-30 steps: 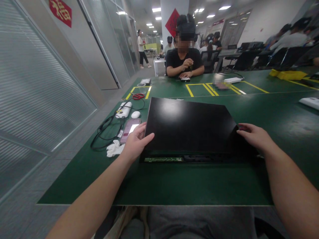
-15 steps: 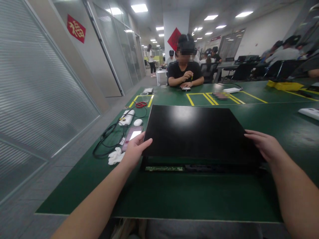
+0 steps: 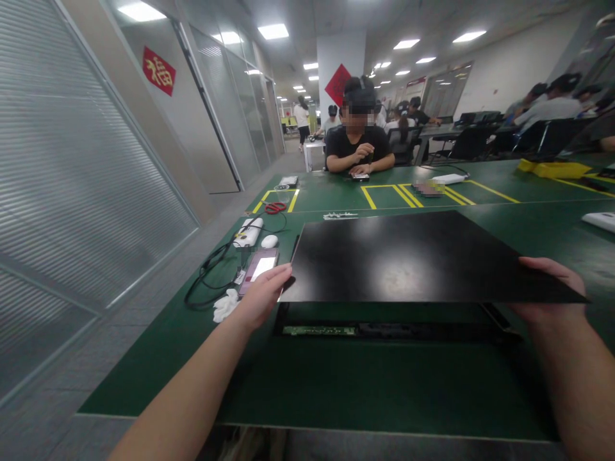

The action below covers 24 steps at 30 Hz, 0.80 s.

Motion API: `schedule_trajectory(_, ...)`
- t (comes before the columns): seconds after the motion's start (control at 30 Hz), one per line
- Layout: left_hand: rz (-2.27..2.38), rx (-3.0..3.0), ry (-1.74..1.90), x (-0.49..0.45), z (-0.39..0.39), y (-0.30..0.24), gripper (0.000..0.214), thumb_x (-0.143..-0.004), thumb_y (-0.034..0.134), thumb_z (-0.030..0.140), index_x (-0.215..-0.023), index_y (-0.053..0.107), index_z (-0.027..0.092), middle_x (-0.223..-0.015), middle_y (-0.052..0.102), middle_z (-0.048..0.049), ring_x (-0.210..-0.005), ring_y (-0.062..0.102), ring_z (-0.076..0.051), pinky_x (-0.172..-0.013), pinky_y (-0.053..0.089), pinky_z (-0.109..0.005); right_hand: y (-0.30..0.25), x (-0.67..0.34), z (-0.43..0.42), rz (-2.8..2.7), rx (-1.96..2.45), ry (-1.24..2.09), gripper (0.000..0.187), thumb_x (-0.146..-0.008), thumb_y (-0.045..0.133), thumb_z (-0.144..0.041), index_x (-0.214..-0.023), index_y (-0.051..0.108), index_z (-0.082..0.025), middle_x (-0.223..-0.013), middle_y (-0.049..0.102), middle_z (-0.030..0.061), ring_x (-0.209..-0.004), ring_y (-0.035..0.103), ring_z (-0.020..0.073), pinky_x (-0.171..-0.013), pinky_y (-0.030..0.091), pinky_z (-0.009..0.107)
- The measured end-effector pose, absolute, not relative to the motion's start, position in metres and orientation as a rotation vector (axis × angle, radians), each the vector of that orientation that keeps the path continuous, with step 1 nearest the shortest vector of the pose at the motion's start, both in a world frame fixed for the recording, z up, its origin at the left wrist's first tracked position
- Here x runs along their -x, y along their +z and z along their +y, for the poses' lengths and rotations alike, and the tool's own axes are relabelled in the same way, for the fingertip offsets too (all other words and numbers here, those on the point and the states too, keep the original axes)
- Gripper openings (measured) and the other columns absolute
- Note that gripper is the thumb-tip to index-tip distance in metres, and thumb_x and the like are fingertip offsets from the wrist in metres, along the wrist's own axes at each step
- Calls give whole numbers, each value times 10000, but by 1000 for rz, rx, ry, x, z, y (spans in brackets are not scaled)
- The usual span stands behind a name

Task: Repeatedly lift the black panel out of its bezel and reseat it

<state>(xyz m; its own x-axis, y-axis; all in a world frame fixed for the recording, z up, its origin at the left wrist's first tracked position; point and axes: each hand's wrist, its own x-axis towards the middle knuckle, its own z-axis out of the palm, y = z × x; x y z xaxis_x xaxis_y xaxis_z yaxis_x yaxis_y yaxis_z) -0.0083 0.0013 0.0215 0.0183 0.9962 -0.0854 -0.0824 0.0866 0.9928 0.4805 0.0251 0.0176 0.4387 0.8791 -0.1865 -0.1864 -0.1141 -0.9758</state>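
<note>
A flat, glossy black panel, like a screen sheet, is held up between both hands. My left hand is closed on its left edge, thumb and fingers at the near left side. At the right edge my right hand grips it, with fingers on top and part of the hand beneath. The panel hangs tilted above a black frame lying on the green table. Along the frame's near side runs a narrow green circuit board. The panel hides most of the frame.
Left of the panel lie a phone, a white mouse-shaped object, black cables, crumpled white tissue and red-handled scissors. Small white pieces lie beyond the panel. Across the table sits another person.
The panel has shifted right and lifted away from the frame, its right side tilting. My right hand moved right with it, its grip now further under the edge. The white pieces came into view.
</note>
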Motion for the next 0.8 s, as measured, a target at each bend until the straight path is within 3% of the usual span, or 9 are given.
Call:
schedule_trajectory(0.13, 1346, -1270, 1273, 28, 12, 16, 555, -728, 851, 500, -1178, 761, 189, -1109, 816, -144, -1088, 746, -327, -1004, 550, -454, 14, -485, 25, -662, 1330, 872, 500, -799, 559, -423, -1228, 764, -269, -1293, 759, 144, -1239, 682, 444, -886, 605, 617)
schedule_trajectory(0.23, 1670, -1503, 1451, 53, 26, 9, 575, -811, 707, 351, -1366, 653, 212, -1265, 780, -138, -1195, 700, -333, -1088, 495, -488, 14, -486, 24, -710, 1292, 733, 531, -797, 540, -428, -1275, 729, -295, -1283, 752, 142, -1319, 634, 452, -906, 598, 628)
schedule_trajectory(0.37, 1925, -1714, 1271, 77, 48, -1, 722, -798, 610, 232, -1516, 540, 201, -1467, 684, -156, -1399, 586, -382, -1212, 392, -538, 14, -494, 31, -795, 1389, 624, 644, -815, 411, -495, -1391, 627, -303, -1175, 729, 189, -1295, 636, 479, -886, 567, 691)
schedule_trajectory(0.5, 2035, -1834, 1019, 80, 74, -6, 836, -776, 562, 200, -1601, 437, 163, -1570, 597, -196, -1556, 416, -403, -1300, 167, -637, 7, -511, 40, -821, 1417, 570, 694, -785, 361, -526, -1413, 574, -320, -1166, 700, 194, -1172, 681, 489, -808, 547, 713)
schedule_trajectory(0.63, 2074, -1820, 943, 79, 93, -7, 807, -776, 564, 195, -1576, 463, 164, -1511, 643, -221, -1537, 443, -417, -1283, 104, -696, 0, -528, 41, -681, 1293, 589, 712, -734, 414, -538, -1404, 577, -364, -1235, 709, 181, -1066, 703, 478, -724, 532, 715)
schedule_trajectory(0.8, 2133, -1802, 882, 84, 92, -4, 722, -806, 587, 215, -1522, 515, 165, -1309, 764, -222, -1428, 566, -455, -1250, 54, -752, -7, -548, 39, -494, 1368, 618, 759, -702, 418, -504, -1450, 528, -450, -1392, 674, 153, -1128, 689, 464, -695, 505, 732)
